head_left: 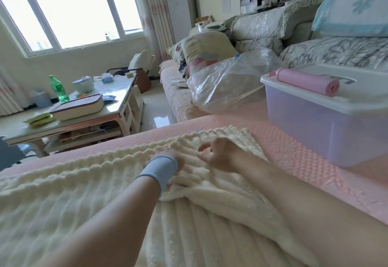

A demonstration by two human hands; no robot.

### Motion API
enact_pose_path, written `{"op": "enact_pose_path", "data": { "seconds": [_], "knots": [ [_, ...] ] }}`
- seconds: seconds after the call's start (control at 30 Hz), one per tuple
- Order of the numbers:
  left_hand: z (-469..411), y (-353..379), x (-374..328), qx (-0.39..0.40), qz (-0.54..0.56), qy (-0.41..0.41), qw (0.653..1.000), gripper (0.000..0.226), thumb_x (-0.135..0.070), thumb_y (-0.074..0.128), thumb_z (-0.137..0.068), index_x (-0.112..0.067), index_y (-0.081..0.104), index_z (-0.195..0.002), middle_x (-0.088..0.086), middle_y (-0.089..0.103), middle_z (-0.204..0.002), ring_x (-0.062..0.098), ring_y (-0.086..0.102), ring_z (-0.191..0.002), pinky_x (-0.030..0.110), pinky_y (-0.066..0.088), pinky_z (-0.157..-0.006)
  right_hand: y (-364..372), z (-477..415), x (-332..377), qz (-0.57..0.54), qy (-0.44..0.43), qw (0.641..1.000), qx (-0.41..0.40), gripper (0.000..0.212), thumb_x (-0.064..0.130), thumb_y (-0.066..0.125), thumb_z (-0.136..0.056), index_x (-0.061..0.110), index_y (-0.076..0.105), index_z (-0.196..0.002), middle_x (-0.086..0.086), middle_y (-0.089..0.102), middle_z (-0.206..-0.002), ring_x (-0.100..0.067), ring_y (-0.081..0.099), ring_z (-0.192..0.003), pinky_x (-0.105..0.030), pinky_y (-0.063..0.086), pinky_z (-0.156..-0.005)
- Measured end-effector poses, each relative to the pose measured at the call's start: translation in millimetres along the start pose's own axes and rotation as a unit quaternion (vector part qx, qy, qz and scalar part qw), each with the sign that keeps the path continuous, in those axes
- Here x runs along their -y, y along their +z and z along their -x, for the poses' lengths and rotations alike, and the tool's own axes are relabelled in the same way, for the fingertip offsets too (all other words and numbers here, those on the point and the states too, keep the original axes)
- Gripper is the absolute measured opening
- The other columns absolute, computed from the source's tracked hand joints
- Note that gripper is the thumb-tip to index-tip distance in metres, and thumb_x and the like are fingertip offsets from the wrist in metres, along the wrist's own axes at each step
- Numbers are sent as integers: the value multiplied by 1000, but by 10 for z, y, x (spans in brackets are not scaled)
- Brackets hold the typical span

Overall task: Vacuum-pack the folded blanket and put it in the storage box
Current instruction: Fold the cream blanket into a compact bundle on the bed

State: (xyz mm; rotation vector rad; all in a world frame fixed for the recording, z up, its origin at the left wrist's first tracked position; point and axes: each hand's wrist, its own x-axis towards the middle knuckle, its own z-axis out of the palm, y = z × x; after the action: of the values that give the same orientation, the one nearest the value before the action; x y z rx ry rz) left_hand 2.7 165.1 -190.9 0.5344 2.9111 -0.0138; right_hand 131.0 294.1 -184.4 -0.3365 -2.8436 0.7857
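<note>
A cream ribbed blanket (88, 193) lies spread and partly bunched on the pink sofa cover (294, 161) in front of me. My left hand (178, 162), with a blue band on its wrist, is pushed into a raised fold near the blanket's far edge and grips it; its fingers are hidden. Just to the right, my right hand (218, 153) hovers over the blanket with loosely curled fingers that hold nothing. The clear plastic vacuum bag (226, 82) lies crumpled further along the sofa. The translucent storage box (315, 136) stands at right with its white lid on.
A pink roll (306, 82) lies on the box lid. Patterned cushions (203, 50) sit behind the bag. At left stands a coffee table (117, 115) with a green bottle (58, 88), a thick book and a bowl. Tiled floor runs between table and sofa.
</note>
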Motion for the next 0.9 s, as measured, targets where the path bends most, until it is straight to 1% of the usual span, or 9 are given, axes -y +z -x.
{"op": "enact_pose_path", "data": {
  "seconds": [0.07,0.2,0.3,0.43,0.6,0.67,0.73,0.83,0.9],
  "knots": [
    [95,45,69,23,-1,-8,1000,51,-45,47,-93,-14,49,-134,4,57,-101,21,59,-92,30,48,-77,187,54,187,61,-48,995,63,66,69,56,-85,33,53,-140,0,46,-152,-21,45,-136,-32,38,-104],
    [312,6,244,84,99,59,990,43,-32,57,-94,-8,56,-130,12,61,-126,23,56,-97,29,43,-81,531,371,451,254,5,956,149,104,65,65,-79,20,15,-158,-7,20,-162,-27,25,-148,-43,28,-115],
    [475,-59,321,40,292,69,953,45,-26,50,-99,-5,47,-138,17,53,-136,30,57,-112,33,46,-87,494,487,492,295,29,951,92,46,26,56,-95,15,45,-138,-10,50,-141,-29,51,-130,-37,46,-99],
    [732,-150,466,-28,366,138,920,58,0,44,-94,-19,33,-147,15,47,-142,28,58,-112,36,54,-89,213,662,496,107,137,985,25,22,14,45,-91,19,58,-107,-7,65,-115,-27,62,-106,-32,46,-77],
    [1106,-166,589,-76,113,226,965,107,4,56,-75,-52,0,-147,-2,1,-159,29,13,-145,46,30,-114,-6,989,519,-200,144,969,-7,28,-4,39,-80,17,43,-63,-1,50,-67,-15,44,-65,-29,34,-58],
    [1210,-150,613,-53,42,245,967,120,-19,75,-70,-50,-12,-146,-2,-1,-160,30,5,-147,51,15,-118,-52,1146,527,-282,144,948,-8,30,-8,41,-80,15,51,-64,-2,52,-68,-14,46,-65,-31,38,-61],
    [1311,-157,641,-30,51,242,968,115,-42,81,-66,-47,-1,-148,2,25,-156,31,18,-145,51,9,-119,-121,1313,514,-351,133,927,-13,27,-1,46,-87,12,67,-75,-4,67,-78,-15,61,-71,-29,48,-67],
    [1467,-136,694,-21,104,223,969,78,-55,72,-74,-40,30,-138,-1,55,-134,25,47,-124,38,30,-108,-248,1520,476,-414,129,901,20,28,40,56,-95,20,75,-101,8,75,-105,-5,70,-94,-22,51,-78],
    [1574,-141,726,-7,111,231,967,77,-54,73,-76,-33,33,-138,2,54,-133,23,51,-114,34,39,-98,-284,1602,476,-328,130,935,25,48,67,52,-89,29,71,-111,19,65,-119,1,61,-108,-22,44,-89]
  ]
}}
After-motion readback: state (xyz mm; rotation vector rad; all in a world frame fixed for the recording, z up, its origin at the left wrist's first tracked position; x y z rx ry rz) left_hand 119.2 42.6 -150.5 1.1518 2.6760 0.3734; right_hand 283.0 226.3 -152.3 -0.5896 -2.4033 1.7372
